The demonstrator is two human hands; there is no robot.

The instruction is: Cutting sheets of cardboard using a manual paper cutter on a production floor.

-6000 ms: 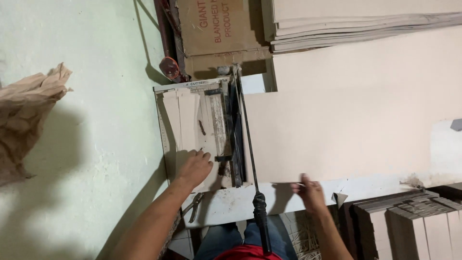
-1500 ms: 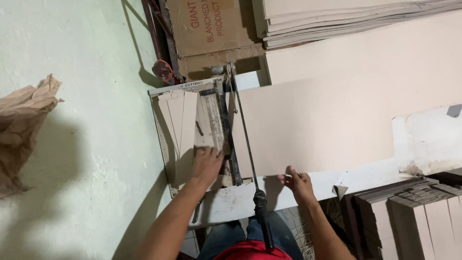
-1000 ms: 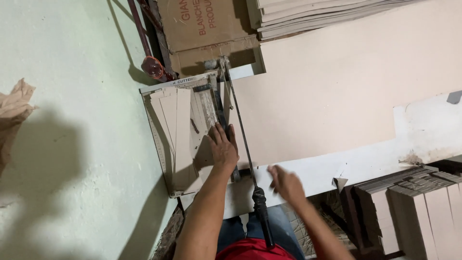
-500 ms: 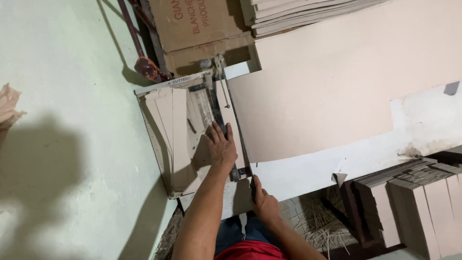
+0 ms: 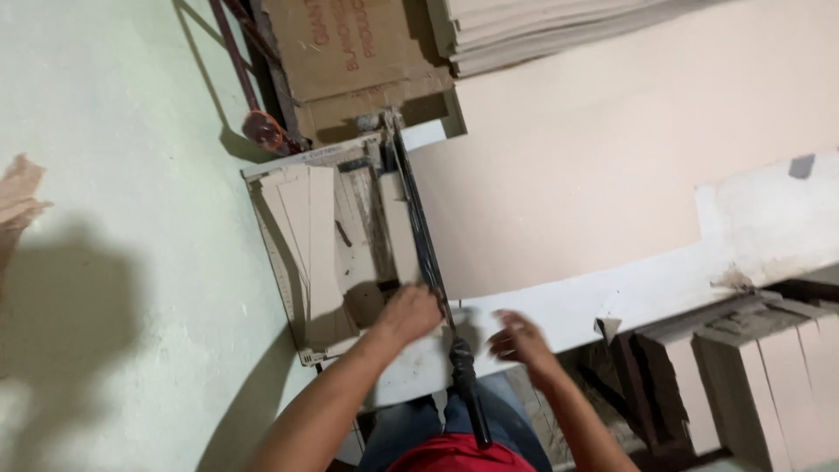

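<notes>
Pressing left hand (image 5: 409, 313), fingers flat, on paper cutter bed (image 5: 288, 271) beside blade arm (image 5: 419, 236). Right hand (image 5: 517, 339) blurred, fingers spread, empty, right of black handle (image 5: 463, 385). Large beige sheet (image 5: 568, 175) far right.

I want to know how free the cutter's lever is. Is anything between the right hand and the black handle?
Nothing visible. The right hand hovers open just right of the black handle of the paper cutter, with only a bare gap between. The left hand presses down beside the blade arm.
</notes>
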